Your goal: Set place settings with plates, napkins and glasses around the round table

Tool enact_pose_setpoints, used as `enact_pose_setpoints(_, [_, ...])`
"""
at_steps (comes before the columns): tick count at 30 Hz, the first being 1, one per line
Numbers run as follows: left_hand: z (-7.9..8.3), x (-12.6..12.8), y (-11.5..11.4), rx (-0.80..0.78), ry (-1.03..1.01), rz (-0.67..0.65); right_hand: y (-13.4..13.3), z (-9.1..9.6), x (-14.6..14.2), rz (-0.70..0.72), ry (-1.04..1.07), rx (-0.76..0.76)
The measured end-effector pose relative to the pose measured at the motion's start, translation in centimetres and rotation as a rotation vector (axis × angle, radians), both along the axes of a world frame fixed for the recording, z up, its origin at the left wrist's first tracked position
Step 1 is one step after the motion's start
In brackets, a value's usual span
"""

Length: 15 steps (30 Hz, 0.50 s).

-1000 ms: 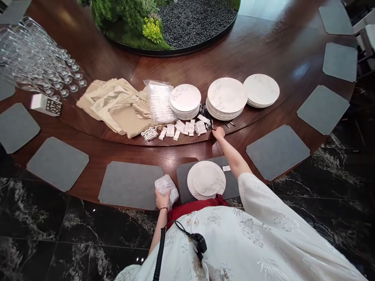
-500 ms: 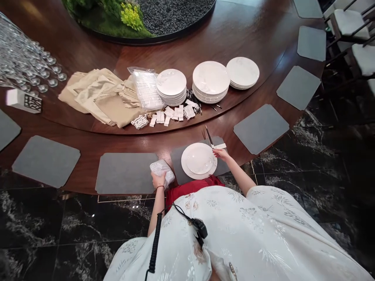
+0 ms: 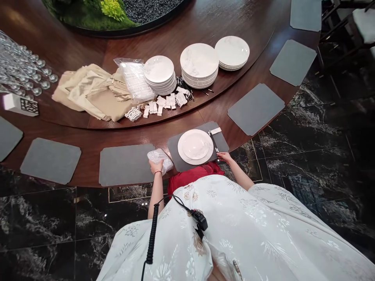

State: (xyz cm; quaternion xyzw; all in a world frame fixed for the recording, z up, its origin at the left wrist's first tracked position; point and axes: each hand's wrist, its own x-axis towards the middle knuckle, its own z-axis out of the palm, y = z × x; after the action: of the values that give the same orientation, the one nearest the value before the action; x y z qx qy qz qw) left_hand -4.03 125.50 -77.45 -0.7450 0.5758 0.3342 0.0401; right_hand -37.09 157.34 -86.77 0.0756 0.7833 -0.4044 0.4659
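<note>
Dark round wooden table (image 3: 240,23), grey placemats (image 3: 256,109) along its edge, black marble floor (image 3: 322,136) around it. Person's left hand (image 3: 156,166) is clamped on a clear-wrapped white packet (image 3: 161,158) at the near table edge, between two mats. Right hand (image 3: 225,157) is at the near tips of the dark chopsticks (image 3: 213,141); can't tell whether the fingers pinch them or just touch. Chopsticks lie on the near mat (image 3: 174,146), just right of two stacked white plates (image 3: 195,146), far tips on a white rest (image 3: 216,130). Further back: plate stacks (image 3: 199,66), loose rests (image 3: 164,104), beige napkins (image 3: 93,91), glasses (image 3: 23,70) far left
</note>
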Motion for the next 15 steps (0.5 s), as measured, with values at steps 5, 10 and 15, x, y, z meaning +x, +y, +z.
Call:
enact_pose_setpoints(5, [0.1, -0.1, -0.3, 0.018, 0.03, 0.012, 0.1, -0.1, -0.8, 0.076, 0.069, 0.115])
enact_pose_setpoints(10, [-0.1, -0.1, -0.5, 0.035, 0.022, 0.032, -0.1, 0.9, -1.1, 0.296, 0.216, 0.279])
enact_pose_setpoints(15, [-0.6, 0.0, -0.7, 0.034, 0.025, 0.026, -1.4, 2.5, -1.1, 0.664, 0.454, 0.535])
